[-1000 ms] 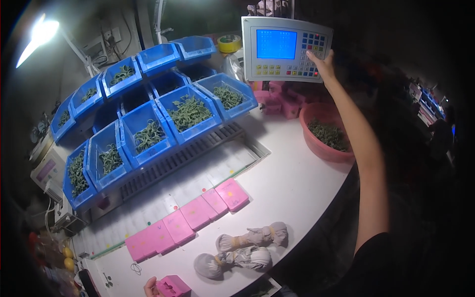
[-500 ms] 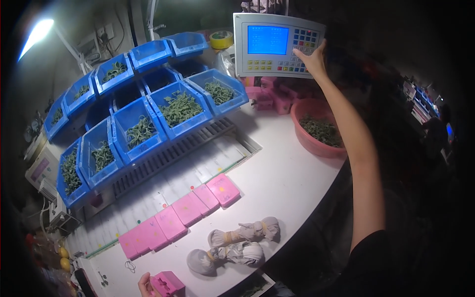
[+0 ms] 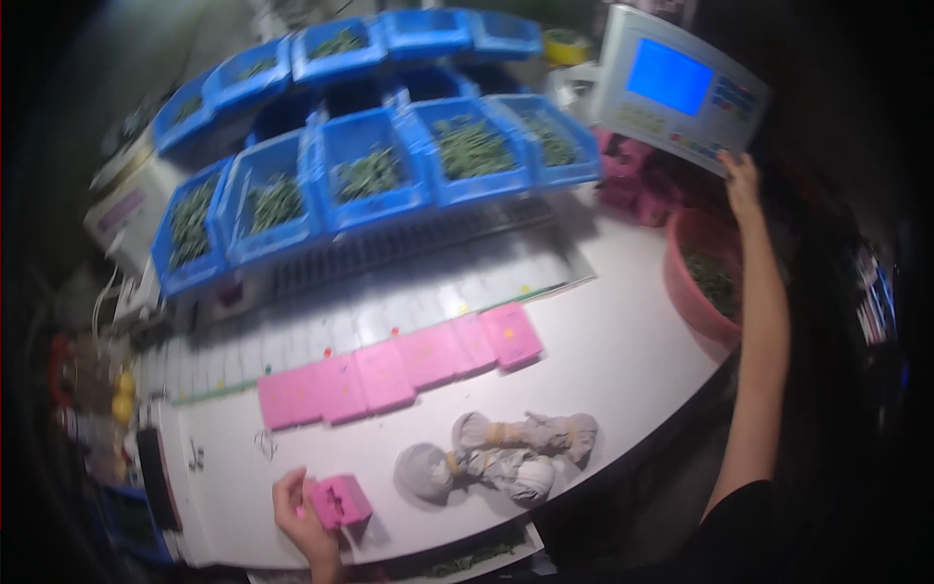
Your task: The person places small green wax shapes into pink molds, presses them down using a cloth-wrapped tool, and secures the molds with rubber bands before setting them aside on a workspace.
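My left hand (image 3: 300, 511) is closed around the side of a pink rubber mould (image 3: 342, 501), a block with dark cut-outs, over the near left of the white table. My right arm reaches far to the right. At its end my right hand (image 3: 741, 183) is at the lower right edge of a light grey control panel (image 3: 637, 115) with a blue screen and keys. Its fingers look spread and hold nothing, though they are slightly blurred. More pink moulds (image 3: 384, 375) lie in a row across the middle of the table. Two knotted cloth bundles (image 3: 501, 472) lie near its front edge.
Blue bins (image 3: 375, 175) with small green pieces stand in tiers at the back. A pink-red bowl (image 3: 686, 287) of green pieces sits at right, beside a pile of pink moulds (image 3: 632, 180). Below the table's front edge is a tray (image 3: 516, 553). Yellow tape (image 3: 564, 47) stands behind.
The view has swung, shifting the scene rightward. My right hand has come off the panel's keys, down to its lower edge. More of my left hand shows, still holding the pink mould.
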Available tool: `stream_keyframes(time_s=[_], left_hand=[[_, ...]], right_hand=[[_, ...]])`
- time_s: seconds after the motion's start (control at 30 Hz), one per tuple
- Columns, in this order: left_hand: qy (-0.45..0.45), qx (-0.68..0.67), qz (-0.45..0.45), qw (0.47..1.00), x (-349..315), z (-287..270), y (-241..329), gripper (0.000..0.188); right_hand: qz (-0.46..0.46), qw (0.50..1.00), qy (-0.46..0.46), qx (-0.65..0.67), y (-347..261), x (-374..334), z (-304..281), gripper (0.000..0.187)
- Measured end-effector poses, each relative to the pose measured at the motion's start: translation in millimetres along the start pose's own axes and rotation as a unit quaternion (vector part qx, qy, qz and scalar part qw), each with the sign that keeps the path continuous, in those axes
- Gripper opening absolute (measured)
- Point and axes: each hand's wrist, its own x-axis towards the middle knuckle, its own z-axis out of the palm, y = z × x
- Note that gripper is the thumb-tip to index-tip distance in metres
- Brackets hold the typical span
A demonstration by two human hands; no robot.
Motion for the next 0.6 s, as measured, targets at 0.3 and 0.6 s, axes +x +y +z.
stream_keyframes(time_s=[0.3, 0.6], left_hand=[[-0.023, 0.03, -0.003, 0.999, 7.1, 5.1, 16.9, 0.021], [-0.065, -0.06, -0.014, 0.996, -11.0, -36.1, 17.3, 0.033]], right_hand=[[-0.154, 0.862, 0.098, -0.473, 4.9, 6.6, 18.4, 0.064], [-0.317, 0.811, -0.491, -0.008, -217.0, -369.9, 236.5, 0.026]])
